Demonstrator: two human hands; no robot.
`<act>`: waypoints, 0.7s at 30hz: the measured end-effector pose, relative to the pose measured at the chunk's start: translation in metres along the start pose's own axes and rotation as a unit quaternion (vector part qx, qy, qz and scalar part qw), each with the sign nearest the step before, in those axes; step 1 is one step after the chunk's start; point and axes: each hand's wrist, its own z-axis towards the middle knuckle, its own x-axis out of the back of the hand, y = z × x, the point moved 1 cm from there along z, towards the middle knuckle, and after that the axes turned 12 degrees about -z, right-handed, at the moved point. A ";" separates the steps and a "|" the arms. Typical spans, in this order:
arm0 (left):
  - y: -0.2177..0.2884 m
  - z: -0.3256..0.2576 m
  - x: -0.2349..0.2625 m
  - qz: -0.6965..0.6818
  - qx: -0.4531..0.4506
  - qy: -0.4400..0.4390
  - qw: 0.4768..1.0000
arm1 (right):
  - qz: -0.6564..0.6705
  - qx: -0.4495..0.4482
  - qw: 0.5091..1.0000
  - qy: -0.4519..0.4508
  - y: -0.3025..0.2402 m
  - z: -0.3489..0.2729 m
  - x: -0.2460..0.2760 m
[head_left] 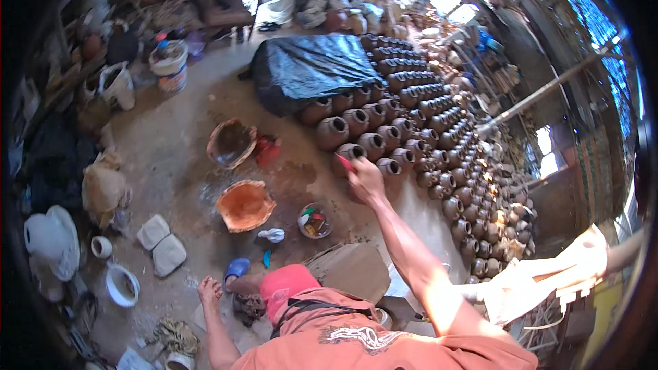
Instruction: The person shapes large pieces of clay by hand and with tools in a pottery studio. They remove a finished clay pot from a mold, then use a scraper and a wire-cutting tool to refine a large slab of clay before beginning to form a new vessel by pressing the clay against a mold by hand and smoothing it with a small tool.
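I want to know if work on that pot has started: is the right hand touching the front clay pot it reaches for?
Cannot tell. In the head view the right hand overlaps the nearest clay pot, holding something small and red at its rim, but no contact or gap shows plainly.

two orange bowls (245, 204), dozens of clay pots (411, 116)

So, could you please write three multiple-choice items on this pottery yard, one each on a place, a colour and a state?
1. Where is the right hand?
A. at the front row of dark clay pots
B. on the white bucket
C. on the black sheet

2. What colour is the small thing in that hand?
A. green
B. red
C. white

3. How are the pots arranged?
A. stacked
B. scattered
C. upright in rows

Answers: 1 A, the hand reaches the nearest pot; 2 B, a red piece shows at the fingers; 3 C, mouths face up in lines.
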 end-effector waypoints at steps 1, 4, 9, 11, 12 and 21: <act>-0.009 0.000 0.018 -0.064 -0.013 0.024 0.998 | 0.050 0.037 0.997 -0.035 -0.043 0.032 -0.014; -0.051 -0.008 0.073 -0.138 -0.004 0.136 0.981 | 0.095 0.228 0.967 -0.067 -0.184 0.061 -0.059; -0.104 -0.020 0.120 -0.265 0.122 0.068 0.954 | 0.216 0.371 0.896 -0.116 -0.332 0.001 -0.112; -0.121 -0.027 0.066 -0.219 0.143 0.142 0.955 | 0.232 0.333 0.906 -0.123 -0.294 -0.019 -0.127; -0.116 -0.027 0.053 -0.150 0.141 0.150 0.967 | 0.228 0.298 0.921 -0.108 -0.269 -0.026 -0.129; 0.090 0.031 -0.033 0.180 0.037 -0.007 0.983 | 0.101 -0.243 0.953 -0.151 -0.046 -0.155 -0.094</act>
